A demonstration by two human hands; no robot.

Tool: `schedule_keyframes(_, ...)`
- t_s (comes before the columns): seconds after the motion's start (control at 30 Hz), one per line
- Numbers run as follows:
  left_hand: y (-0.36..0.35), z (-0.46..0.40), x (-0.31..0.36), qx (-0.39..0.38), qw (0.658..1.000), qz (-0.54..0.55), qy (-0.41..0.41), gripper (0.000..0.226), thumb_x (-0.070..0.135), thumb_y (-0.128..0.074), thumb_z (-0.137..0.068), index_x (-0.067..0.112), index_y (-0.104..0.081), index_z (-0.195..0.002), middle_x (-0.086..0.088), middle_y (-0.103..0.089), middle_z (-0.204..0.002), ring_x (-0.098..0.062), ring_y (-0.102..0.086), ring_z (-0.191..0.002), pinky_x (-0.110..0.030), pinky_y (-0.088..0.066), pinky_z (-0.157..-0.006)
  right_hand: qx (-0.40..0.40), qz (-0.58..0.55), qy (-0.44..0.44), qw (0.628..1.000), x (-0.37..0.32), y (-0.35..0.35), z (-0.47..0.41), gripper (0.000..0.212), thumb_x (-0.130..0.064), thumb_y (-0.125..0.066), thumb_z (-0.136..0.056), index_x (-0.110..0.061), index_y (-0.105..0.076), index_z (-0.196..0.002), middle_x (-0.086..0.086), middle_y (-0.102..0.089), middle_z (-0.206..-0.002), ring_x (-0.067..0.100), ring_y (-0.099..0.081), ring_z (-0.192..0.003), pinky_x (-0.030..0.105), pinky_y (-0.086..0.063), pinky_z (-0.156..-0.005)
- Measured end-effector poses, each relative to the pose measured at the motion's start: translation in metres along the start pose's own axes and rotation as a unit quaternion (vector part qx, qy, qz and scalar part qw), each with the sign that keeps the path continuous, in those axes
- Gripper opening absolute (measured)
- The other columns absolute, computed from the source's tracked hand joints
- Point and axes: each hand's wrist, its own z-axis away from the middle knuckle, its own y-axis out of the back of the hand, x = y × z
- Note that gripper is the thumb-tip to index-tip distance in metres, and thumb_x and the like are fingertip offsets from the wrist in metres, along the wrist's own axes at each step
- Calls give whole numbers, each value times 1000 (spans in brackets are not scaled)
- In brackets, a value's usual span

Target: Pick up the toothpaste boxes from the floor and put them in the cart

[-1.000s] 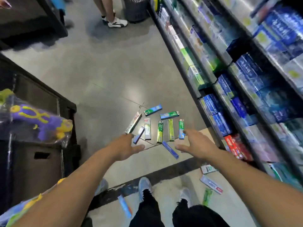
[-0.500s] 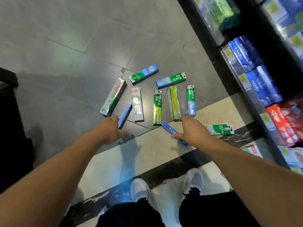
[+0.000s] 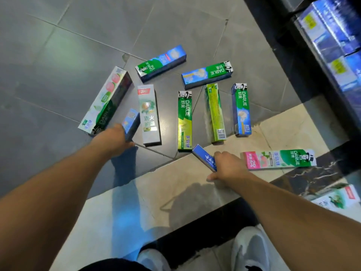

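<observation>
I am closing my left hand (image 3: 114, 140) round the small blue box (image 3: 130, 122) and my right hand (image 3: 227, 166) round the dark blue box (image 3: 204, 157) on the near floor, aiming to pinch their long sides squarely before lifting

Eleven toothpaste boxes (image 3: 184, 120) are counted on the floor (image 3: 58, 45), two hands (left (image 3: 112, 140), right (image 3: 227, 166)) are seen, and two white shoes (image 3: 252, 249) are visible.

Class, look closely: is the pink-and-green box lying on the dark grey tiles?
No, the pink-and-green box lies on the pale beige strip, right of the right hand.
</observation>
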Motion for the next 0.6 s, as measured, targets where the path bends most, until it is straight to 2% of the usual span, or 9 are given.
schedule_keyframes(0.1, -9, -12, 1, 29, 999, 24, 27, 46, 40, -62, -91, 4, -40, -109, -23, -61, -108, -36, -57, -85, -39, -44, -67, 24, 23, -1, 999, 3, -10, -6, 48, -35, -71, -84, -16, -49, -123, 8, -60, -116, 27, -62, -104, 35, -46, -75)
schedule_keyframes(0.2, -4, -10, 0, 33, 997, 34, 60, 35, 35, -53, -96, 3, -45, -107, -22, -61, -109, -39, -60, -92, -39, -45, -69, 39, 20, 5, 999, 5, -3, -2, 34, -23, -60, -89, -14, -51, -121, 10, -61, -116, 30, -63, -104, 34, -47, -78)
schedule_keyframes(0.3, 14, 12, -9, 45, 994, 57, 85, 35, 32, -56, -93, 3, -50, -112, -20, -61, -110, -39, -61, -97, -39, -48, -74, 33, -45, 4, 998, 4, 24, 18, 36, -27, -70, -82, -14, -56, -113, 10, -63, -108, 29, -64, -96, 30, -45, -70)
schedule_keyframes(0.4, 44, 54, -12, 56, 994, 49, 75, 37, 27, -57, -94, -1, -54, -118, -24, -60, -117, -41, -60, -104, -40, -48, -76, 38, -142, 19, 989, -1, 69, 57, 41, -34, -80, -75, -14, -62, -106, 6, -68, -101, 24, -63, -85, 30, -47, -68)
schedule_keyframes(0.5, 93, 107, -4, 58, 993, 82, 61, 39, 30, -56, -95, -1, -52, -119, -24, -61, -116, -41, -60, -100, -38, -48, -74, 53, -230, 51, 970, -7, 133, 116, 45, -36, -86, -71, -14, -65, -103, 4, -70, -95, 21, -66, -84, 35, -55, -75)
schedule_keyframes(0.6, 155, 167, 5, 63, 991, 111, 43, 41, 34, -58, -94, -2, -54, -115, -24, -63, -111, -39, -60, -90, -37, -46, -70, 79, -260, 89, 958, -11, 205, 189, 44, -36, -87, -70, -14, -67, -103, 2, -72, -93, 19, -66, -85, 35, -54, -79)
